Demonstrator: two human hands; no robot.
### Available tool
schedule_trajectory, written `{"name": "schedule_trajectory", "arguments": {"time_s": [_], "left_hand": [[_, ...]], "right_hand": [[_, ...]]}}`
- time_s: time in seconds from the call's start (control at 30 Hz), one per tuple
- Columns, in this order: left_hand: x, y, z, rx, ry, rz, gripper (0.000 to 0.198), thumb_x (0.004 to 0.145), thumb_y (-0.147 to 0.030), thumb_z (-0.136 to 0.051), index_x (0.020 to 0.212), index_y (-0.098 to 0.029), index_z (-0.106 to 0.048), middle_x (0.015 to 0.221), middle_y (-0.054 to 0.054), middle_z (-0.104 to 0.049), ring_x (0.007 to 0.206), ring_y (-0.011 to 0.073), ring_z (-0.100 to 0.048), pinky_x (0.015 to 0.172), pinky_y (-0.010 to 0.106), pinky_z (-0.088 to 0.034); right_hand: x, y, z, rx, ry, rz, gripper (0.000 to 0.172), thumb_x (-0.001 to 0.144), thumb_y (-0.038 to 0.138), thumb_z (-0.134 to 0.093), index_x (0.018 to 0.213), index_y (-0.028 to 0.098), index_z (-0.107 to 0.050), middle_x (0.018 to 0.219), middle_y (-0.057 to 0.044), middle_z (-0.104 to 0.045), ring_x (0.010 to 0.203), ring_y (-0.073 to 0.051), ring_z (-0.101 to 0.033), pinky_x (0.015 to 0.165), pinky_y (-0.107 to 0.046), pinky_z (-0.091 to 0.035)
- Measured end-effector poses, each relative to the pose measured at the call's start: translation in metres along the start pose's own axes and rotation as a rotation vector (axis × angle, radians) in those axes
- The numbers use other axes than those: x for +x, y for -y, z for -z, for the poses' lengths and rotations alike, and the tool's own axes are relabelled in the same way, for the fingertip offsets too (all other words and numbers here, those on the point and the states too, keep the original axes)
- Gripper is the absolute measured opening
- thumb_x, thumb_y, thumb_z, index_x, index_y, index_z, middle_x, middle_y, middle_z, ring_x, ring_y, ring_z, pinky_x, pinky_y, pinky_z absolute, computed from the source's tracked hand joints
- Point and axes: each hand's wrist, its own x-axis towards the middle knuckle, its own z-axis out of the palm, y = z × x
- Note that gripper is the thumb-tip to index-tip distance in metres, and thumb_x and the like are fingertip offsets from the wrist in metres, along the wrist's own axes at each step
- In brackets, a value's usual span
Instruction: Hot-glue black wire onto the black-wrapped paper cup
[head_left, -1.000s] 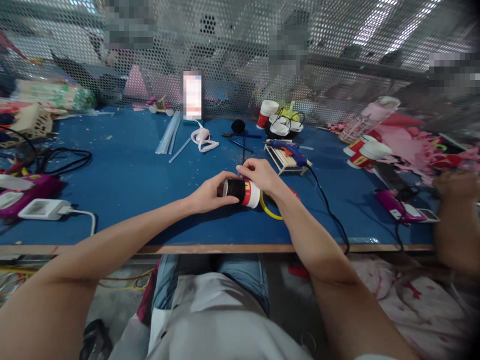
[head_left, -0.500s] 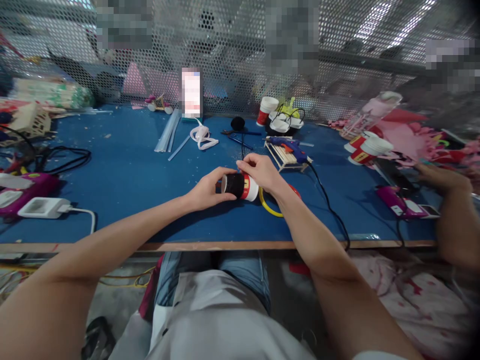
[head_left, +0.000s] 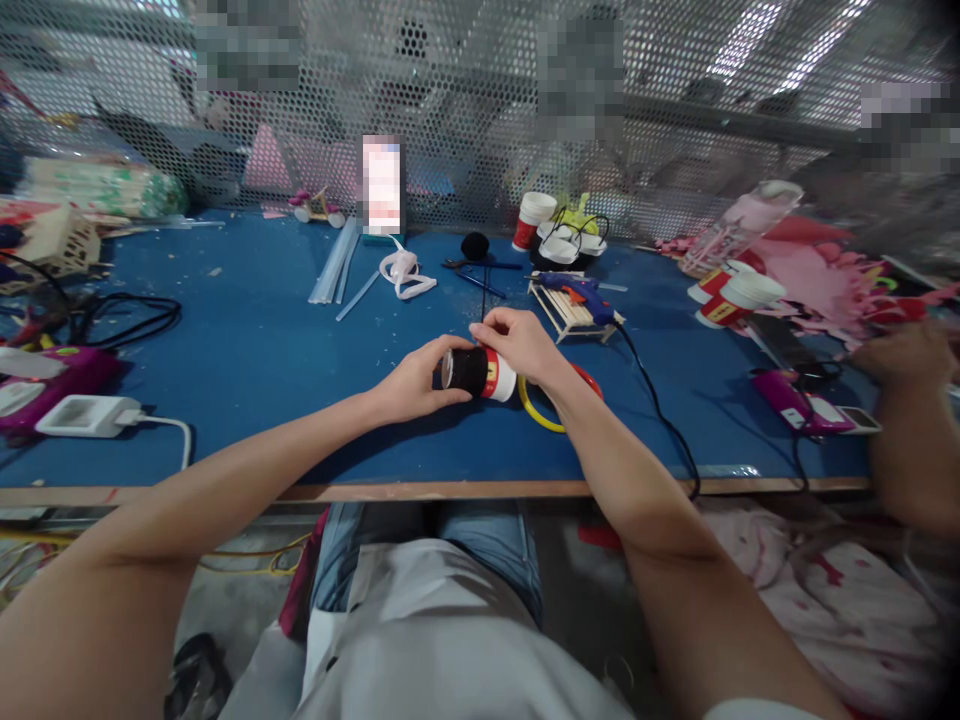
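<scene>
Just above the blue table lies a paper cup (head_left: 498, 380) on its side, red and white, with its base end to the left. Black yarn (head_left: 468, 372) is wound around the left half of it. My left hand (head_left: 414, 382) grips the cup's base end, fingers over the top and thumb below. At the cup's upper side my right hand (head_left: 519, 345) is closed in a pinch on the yarn strand, which runs back towards a black yarn ball (head_left: 475, 246). A yellow ring (head_left: 537, 412), partly hidden by my right forearm, lies by the cup's rim.
Behind my right hand, a blue glue gun (head_left: 581, 295) rests on a small wooden rack (head_left: 559, 305), its cable trailing to the table edge. Pliers (head_left: 480, 268) and clear glue sticks (head_left: 334, 262) lie farther back. A co-worker's hand (head_left: 911, 355) is at right, near stacked cups (head_left: 739, 295).
The cup has turned slightly between my fingers, and my right hand has shifted a little left. At right, the co-worker's hand has moved farther right.
</scene>
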Motion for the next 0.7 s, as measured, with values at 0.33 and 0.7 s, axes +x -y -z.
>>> {"name": "schedule_trajectory", "arguments": {"time_s": [0.33,0.7], "left_hand": [[0.0007,0.0004,0.0002,-0.007,0.001,0.009,0.048,0.073,-0.036,-0.064,0.113,-0.016,-0.046,0.110,0.011,-0.055,0.100,0.0231,-0.055,0.088,0.039,-0.044],[-0.0011,-0.0002,0.0006,-0.010,0.023,-0.035,0.053,0.072,-0.031,-0.066,0.118,-0.018,-0.043,0.119,0.011,-0.051,0.109,0.0246,-0.052,0.093,0.040,-0.043]], "right_hand": [[0.0011,0.0028,-0.0015,-0.025,0.000,0.019,0.028,0.077,0.038,-0.052,0.059,0.018,-0.049,0.058,0.002,-0.049,0.055,-0.010,-0.040,0.056,-0.025,-0.032],[-0.0022,0.0039,0.0054,0.054,0.058,-0.016,0.031,0.075,0.044,-0.053,0.060,0.018,-0.050,0.057,0.002,-0.047,0.055,-0.010,-0.039,0.054,-0.025,-0.032]]}}
